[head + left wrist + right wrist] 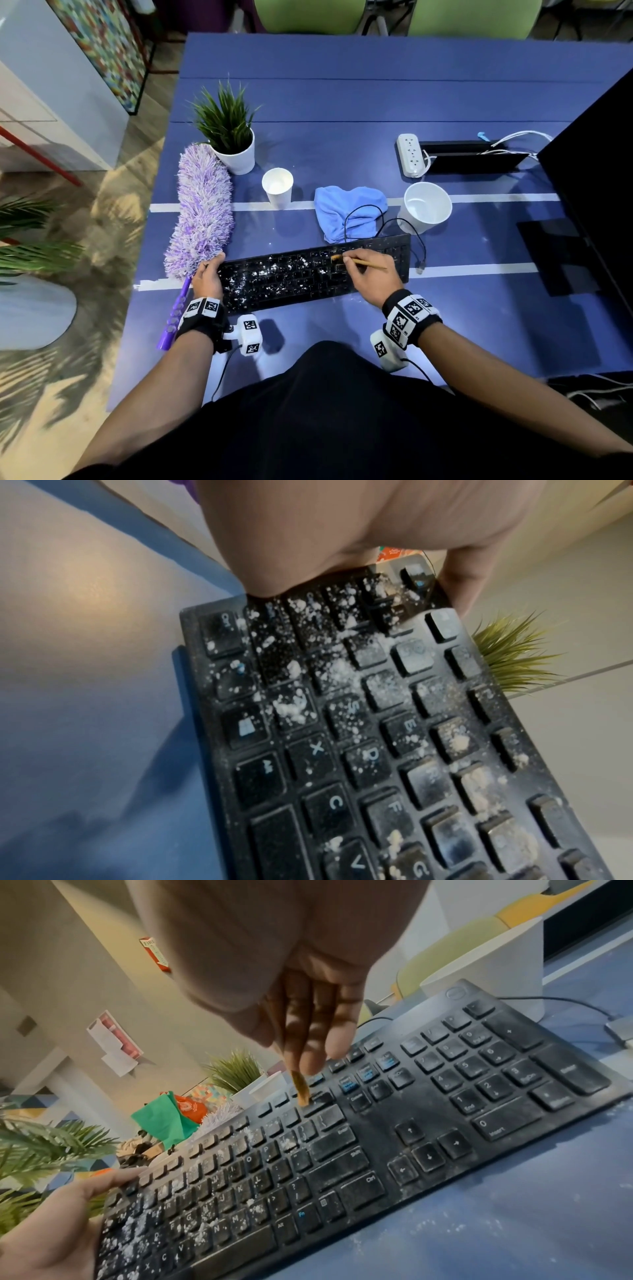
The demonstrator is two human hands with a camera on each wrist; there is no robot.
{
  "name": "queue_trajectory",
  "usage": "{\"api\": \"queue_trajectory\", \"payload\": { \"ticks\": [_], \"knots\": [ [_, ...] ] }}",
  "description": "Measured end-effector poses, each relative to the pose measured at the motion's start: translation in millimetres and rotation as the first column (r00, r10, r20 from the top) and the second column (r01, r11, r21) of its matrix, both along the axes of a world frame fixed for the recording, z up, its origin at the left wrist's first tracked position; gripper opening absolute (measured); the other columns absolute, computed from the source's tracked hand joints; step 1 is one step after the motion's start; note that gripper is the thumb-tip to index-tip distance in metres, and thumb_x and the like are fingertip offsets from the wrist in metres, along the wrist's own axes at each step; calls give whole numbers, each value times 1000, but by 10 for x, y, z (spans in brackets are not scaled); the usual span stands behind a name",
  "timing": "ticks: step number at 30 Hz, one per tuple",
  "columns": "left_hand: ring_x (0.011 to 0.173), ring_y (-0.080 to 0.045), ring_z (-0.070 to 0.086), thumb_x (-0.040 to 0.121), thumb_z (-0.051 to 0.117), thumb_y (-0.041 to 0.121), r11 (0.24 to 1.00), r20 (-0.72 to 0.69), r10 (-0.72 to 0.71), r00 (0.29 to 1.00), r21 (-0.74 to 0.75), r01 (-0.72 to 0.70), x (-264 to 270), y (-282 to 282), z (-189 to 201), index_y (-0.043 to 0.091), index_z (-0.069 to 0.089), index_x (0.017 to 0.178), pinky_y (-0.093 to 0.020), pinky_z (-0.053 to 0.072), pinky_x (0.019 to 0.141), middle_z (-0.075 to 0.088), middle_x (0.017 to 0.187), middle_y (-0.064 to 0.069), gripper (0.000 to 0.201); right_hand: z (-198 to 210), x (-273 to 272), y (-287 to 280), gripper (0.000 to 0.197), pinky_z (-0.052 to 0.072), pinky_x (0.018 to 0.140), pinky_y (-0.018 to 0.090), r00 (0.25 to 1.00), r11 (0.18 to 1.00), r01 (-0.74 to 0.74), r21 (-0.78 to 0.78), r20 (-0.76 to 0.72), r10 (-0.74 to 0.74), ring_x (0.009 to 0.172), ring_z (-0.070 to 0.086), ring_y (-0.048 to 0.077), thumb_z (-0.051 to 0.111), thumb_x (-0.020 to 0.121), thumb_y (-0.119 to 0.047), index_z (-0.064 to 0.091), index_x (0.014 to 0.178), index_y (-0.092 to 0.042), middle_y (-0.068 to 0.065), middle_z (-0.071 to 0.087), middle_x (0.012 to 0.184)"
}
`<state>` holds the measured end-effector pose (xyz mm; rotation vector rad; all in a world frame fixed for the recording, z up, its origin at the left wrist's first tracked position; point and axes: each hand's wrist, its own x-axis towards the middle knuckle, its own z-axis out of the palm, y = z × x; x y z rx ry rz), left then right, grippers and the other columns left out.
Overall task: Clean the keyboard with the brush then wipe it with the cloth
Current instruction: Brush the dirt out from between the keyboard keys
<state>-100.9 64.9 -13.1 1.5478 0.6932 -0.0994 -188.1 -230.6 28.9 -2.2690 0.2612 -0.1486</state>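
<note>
While white crumbs and powder lie thick over the left half of the keyboard point(315, 270), the brushing looks only partly done: the number pad and arrow keys at its right end show just a dusty film in the right wrist view, whereas the letter keys toward the left end carry plain clumps. The right hand point(371, 274) pinches a thin wooden-handled brush point(363, 263) between thumb and fingers, its bristle tip touching the keys in the upper rows just right of the keyboard's middle, near the backspace area. The left hand point(207, 279) grips the keyboard's left end, thumb on top and fingers curled round the far edge, steadying it. The keyboard lies near the front edge of the tabletop point(342, 102), a little left of centre, its cable looping back over the cloth. I judge that most of the sweeping remains, and the wiping has not begun: the blue cloth point(349, 210) sits crumpled just behind the keyboard's far edge, untouched, within easy reach of the right hand. Some powder is also scattered on the tabletop before the keyboard's right end.
</note>
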Motion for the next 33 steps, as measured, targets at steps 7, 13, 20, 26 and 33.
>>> {"api": "queue_trajectory", "payload": {
  "ticks": [7, 13, 20, 26, 33],
  "knots": [
    [83, -13, 52, 93, 60, 19, 1000, -10, 3, 1000, 6, -3, -5, -12, 46, 25, 59, 76, -6, 42, 66, 58, 79, 8, 18, -79, -34, -17, 14, 53, 71, 24, 995, 1000, 13, -20, -97, -15, 68, 64, 12, 62, 88, -23, 73, 89, -15, 0, 73, 82],
    [59, 9, 55, 94, 54, 4, 1000, 11, 17, 1000, -9, -17, -32, -61, 136, 21, 56, 75, 2, 36, 57, 59, 49, 24, 26, -65, -68, 29, 17, 43, 70, 4, 971, 997, -80, 21, -223, 82, 71, 61, 4, 62, 90, -25, 74, 96, -15, -1, 73, 85],
    [58, 17, 55, 97, 53, 11, 1000, 6, 1, 1000, -26, -1, -41, -52, 115, 25, 56, 80, 3, 36, 59, 61, 54, 27, 23, -41, -64, -42, 23, 53, 75, 26, 981, 955, -27, -296, -192, -32, 79, 68, 23, 52, 91, -28, 72, 90, -17, 3, 74, 89],
    [65, 6, 53, 95, 57, 14, 1000, -5, 12, 1000, -29, -12, -22, -42, 90, 25, 57, 79, 2, 37, 55, 61, 53, 24, 20, -64, -82, 3, 21, 51, 79, 18, 984, 982, -123, -145, -146, 102, 83, 68, 16, 58, 91, -25, 74, 98, -14, 4, 74, 97],
    [52, 9, 58, 91, 60, 8, 995, 1, 61, 998, -83, -60, -7, -30, 28, 19, 60, 77, -4, 44, 57, 61, 49, 24, 18, -111, -92, -150, 19, 54, 73, 22, 989, 966, -8, -257, -143, -30, 76, 68, 20, 54, 89, -26, 72, 88, -21, 2, 74, 87]
  ]
}}
